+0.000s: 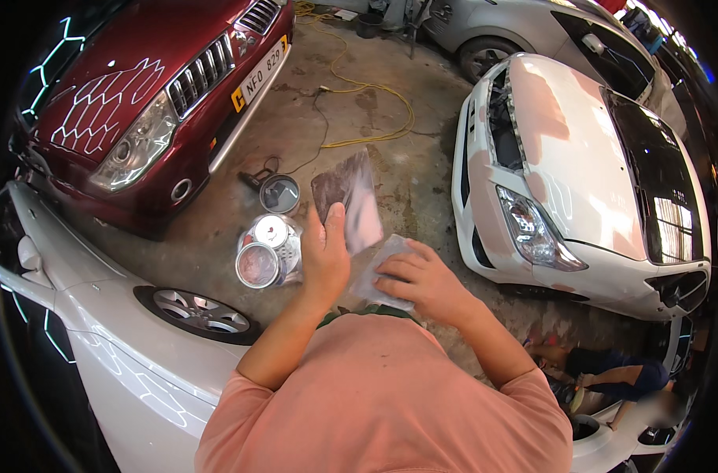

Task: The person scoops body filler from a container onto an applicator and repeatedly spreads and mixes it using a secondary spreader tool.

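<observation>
My left hand (328,251) grips the lower left edge of a thin flat panel (350,198), thumb on top; the panel is dark at its upper left and pale, shiny at its right. To the right of it, my right hand (421,278) holds a pale grey flat sheet or pad (388,269) under bent fingers. The pad and the panel come close at one corner; I cannot tell whether they touch. Left of my left hand stand open cans, one with pinkish residue (257,265) and one with a white lid or top (271,230).
A bucket (280,194) stands behind the cans beside a dark corded power tool (255,179). A yellow cord (394,94) loops over the concrete floor. Around me are a red car (116,77), a silver car (134,307) and a white car with pinkish patches (578,148). A person (616,375) crouches at lower right.
</observation>
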Demonstrator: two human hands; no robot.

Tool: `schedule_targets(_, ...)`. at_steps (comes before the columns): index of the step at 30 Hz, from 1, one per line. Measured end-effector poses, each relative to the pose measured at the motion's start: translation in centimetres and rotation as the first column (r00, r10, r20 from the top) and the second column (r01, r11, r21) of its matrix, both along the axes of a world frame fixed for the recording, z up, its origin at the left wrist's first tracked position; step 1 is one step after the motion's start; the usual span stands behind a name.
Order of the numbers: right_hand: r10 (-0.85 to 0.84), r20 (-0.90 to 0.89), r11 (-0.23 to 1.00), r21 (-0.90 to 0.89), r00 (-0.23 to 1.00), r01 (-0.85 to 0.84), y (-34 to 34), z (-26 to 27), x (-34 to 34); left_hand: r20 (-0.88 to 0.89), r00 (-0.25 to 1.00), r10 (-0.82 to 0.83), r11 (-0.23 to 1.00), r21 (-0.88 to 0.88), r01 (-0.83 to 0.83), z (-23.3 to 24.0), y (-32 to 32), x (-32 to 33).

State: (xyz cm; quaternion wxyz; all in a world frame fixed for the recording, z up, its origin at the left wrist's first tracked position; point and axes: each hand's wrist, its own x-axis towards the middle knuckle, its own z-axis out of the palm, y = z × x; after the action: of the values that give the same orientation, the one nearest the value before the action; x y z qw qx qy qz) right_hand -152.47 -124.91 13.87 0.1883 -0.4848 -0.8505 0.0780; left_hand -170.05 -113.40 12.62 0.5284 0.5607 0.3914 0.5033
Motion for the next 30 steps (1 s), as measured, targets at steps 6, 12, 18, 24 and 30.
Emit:
schedule_targets(6, -0.001, -0.331, 0.982, 0.176, 0.944, 0.063, 0.0, 1.5, -1.5, 0.553, 0.833, 0.033, 0.850, -0.454, 0.268, -0.8, -0.2, 0.2)
schedule_targets(12, -0.251, -0.193, 0.963, 0.045, 0.949, 0.264, 1.5, -5.8, 4.7, 0.516, 0.842, 0.159, 0.764, -0.604, 0.226, -2.4, -1.7, -0.1)
schedule_targets(18, -0.112, -0.031, 0.956, 0.269, 0.993, 0.116, 1.0, -0.9, 2.5, 0.334, 0.941, 0.052, 0.911, -0.403, 0.093, -1.7, -1.7, -0.4)
schedule_targets(24, -0.105, 0.006, 0.969, 0.226, 0.994, 0.101, 1.1, 2.3, 3.7, 0.204, 0.977, -0.067, 0.974, -0.201, 0.108, -0.2, -1.6, -0.1)
schedule_targets(30, -0.136, 0.124, 0.980, 0.160, 0.983, 0.115, 1.6, 4.0, 5.8, 0.085, 0.931, -0.355, 0.900, -0.237, 0.365, -0.9, -1.9, 1.7)
